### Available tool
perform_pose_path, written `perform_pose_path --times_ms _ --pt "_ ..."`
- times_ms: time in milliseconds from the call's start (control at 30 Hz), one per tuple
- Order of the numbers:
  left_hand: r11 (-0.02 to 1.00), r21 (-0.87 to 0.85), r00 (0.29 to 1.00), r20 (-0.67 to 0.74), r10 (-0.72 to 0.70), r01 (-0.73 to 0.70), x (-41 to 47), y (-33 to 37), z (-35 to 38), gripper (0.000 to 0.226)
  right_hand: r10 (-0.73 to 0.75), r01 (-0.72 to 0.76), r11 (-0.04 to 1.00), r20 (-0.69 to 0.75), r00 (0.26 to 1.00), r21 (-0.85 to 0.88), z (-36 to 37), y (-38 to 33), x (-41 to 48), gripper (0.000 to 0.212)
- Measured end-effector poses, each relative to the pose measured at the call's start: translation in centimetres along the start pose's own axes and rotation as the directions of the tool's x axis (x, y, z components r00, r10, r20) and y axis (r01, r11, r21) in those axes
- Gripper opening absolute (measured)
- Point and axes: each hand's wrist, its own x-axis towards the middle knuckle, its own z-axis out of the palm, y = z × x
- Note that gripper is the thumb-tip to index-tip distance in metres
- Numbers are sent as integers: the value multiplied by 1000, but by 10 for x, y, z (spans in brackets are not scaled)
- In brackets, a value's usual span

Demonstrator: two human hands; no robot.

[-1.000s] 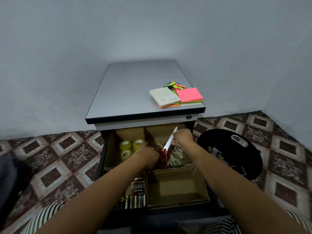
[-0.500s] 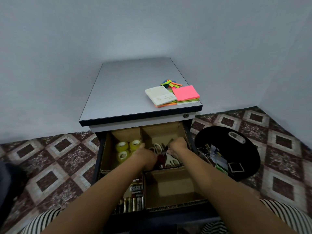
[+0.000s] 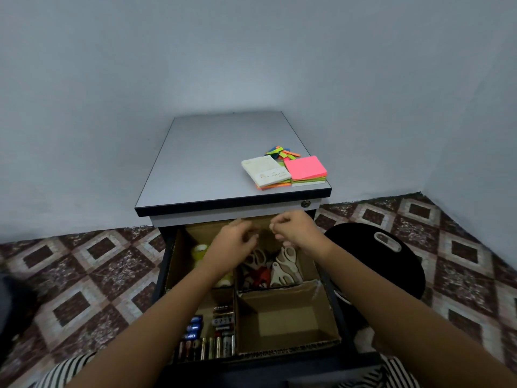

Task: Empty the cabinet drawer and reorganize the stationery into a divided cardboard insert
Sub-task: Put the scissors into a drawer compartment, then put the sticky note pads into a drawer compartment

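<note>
The open drawer holds a divided cardboard insert (image 3: 288, 350). Several scissors (image 3: 283, 266) with white and red handles lie in its back right compartment. Yellow tape rolls (image 3: 200, 252) sit in the back left one, and batteries (image 3: 208, 345) fill the front left one. Nothing lies in the front right compartment (image 3: 285, 320). My left hand (image 3: 233, 240) hovers above the back divider with loosely curled fingers and holds nothing. My right hand (image 3: 297, 231) hovers above the scissors with its fingers curled and nothing in them.
On the grey cabinet top (image 3: 221, 155) lie a pink sticky-note stack (image 3: 306, 168), a white pad (image 3: 265, 170) and several coloured page flags (image 3: 282, 153). A round black object with a handle slot (image 3: 375, 261) sits on the tiled floor to the right of the drawer.
My right hand laid the scissors it held into the back right compartment. Both hands then let go and rose above the drawer.
</note>
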Motion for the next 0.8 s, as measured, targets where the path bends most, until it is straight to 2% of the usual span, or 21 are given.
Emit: perform_pose_path --times_ms 67,133,200,233,300,367,433,533,667,800 --pt "975 -194 979 -154 -136 105 12 10 -13 19 -122 120 991 -44 992 -58 -7 -21 -9 11" --pt "907 -373 934 -212 -289 196 28 19 -24 16 -248 228 962 -133 960 -149 -11 -41 -13 8" --pt "798 -533 893 -159 -421 281 44 28 -33 18 -370 301 912 -242 897 -277 -12 -54 -9 14" --pt "711 -623 869 -99 -485 326 52 34 -36 19 -433 330 876 -275 858 -351 -13 -59 -5 18" --pt "549 -740 825 13 -565 388 65 44 -42 19 -546 358 773 -262 796 -523 -14 -64 6 29" --pt "483 -764 796 66 -601 428 78 49 -44 12 -594 333 628 -158 789 -703 -14 -60 18 38" --pt "422 -768 747 107 -656 481 88 52 -45 9 -581 284 499 -73 811 -819 -13 -54 26 40" --pt "363 -772 713 161 -682 521 96 55 -45 27 -603 260 384 -27 797 -886 -10 -45 31 36" --pt "342 -772 698 175 -695 535 99 60 -47 32 -657 300 370 -19 754 -879 -9 -38 38 32" --pt "345 -766 680 159 -716 542 101 58 -44 34 -698 386 410 -12 716 -826 -11 -33 38 28"
